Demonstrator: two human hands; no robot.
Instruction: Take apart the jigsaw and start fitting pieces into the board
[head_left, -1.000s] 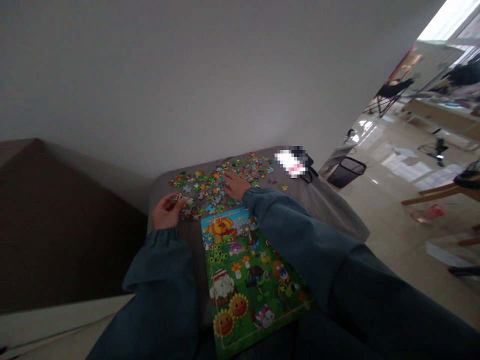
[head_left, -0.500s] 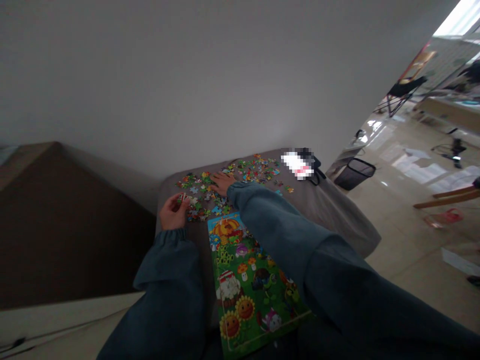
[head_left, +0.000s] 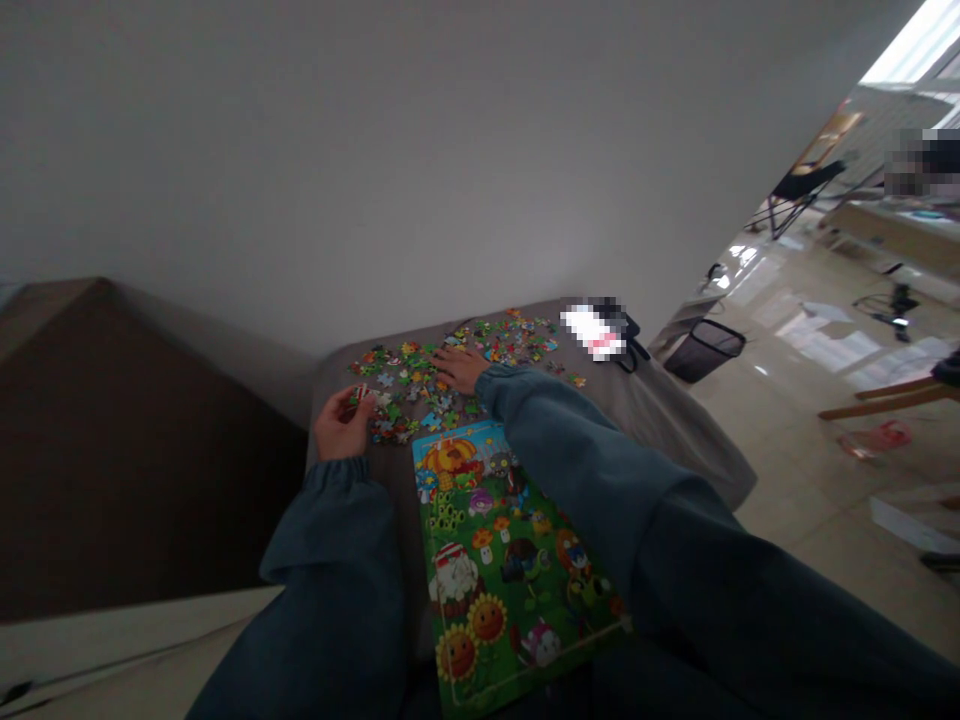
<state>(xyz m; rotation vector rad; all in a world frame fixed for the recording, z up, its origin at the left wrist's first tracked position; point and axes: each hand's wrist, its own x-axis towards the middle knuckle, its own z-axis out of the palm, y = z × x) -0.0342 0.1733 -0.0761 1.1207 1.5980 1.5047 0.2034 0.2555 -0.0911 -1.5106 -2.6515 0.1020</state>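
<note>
Brown box [head_left: 150, 440]: stands at the far left beside the covered table, its side dark; too dim to tell more.
Left hand [head_left: 341, 430]: at the table's left edge, thumb and fingertips brought together in a pinch. The grip looks light, which probably suits so small and flat a thing.
Held piece [head_left: 361, 393]: a red-and-white puzzle piece between those fingertips, raised at the edge of the spread; held this way, part of its print likely shows to the person.
Loose pieces [head_left: 409, 375]: scattered in a broad band along the table between wall and board, seemingly spread out so that many can be seen at once.
Right hand [head_left: 461, 370]: over the middle of the pieces, fingers extended and slightly parted, no piece visibly gripped; whether anything lies under the palm, I cannot tell.
Picture board [head_left: 487, 580]: face up below the pieces, its near end over the person's lap, partly covered by the right sleeve; the angle probably makes it easy to look at.
Table cover [head_left: 675, 440]: grey cloth, hanging in folds on the right.
White item [head_left: 592, 330]: pixelated, on the cloth, apart from both hands.
Bin [head_left: 705, 350]: dark, on the floor beyond.
</note>
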